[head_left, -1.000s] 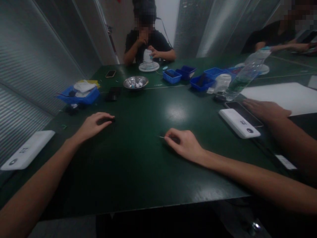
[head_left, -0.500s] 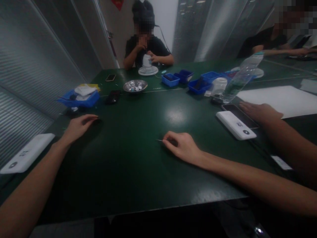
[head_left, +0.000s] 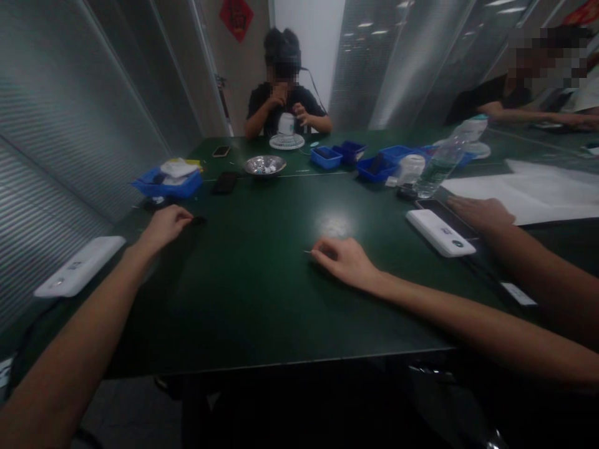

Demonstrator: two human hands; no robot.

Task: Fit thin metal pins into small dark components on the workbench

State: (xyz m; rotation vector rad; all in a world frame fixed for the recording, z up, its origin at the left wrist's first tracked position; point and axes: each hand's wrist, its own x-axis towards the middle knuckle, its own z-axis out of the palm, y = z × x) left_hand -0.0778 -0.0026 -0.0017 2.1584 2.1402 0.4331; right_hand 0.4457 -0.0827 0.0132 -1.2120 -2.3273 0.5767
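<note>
My left hand is over the left side of the green table, its fingers pinched on a small dark object whose kind I cannot make out. The wrist of my right hand rests near the middle of the table. Thumb and forefinger there are closed on a thin, pale, needle-like piece pointing left. Beyond my left hand stand a blue tray with white tissue and a dark phone-like object.
White power banks lie left and right. A metal bowl, blue trays and a leaning water bottle are farther back. Another person's hand rests at right beside white paper. Someone sits opposite behind a white fan.
The view has tilted up slightly and shifted left. My left hand now shows a small dark object at its fingertips. My right hand keeps its pinch on the thin piece.
</note>
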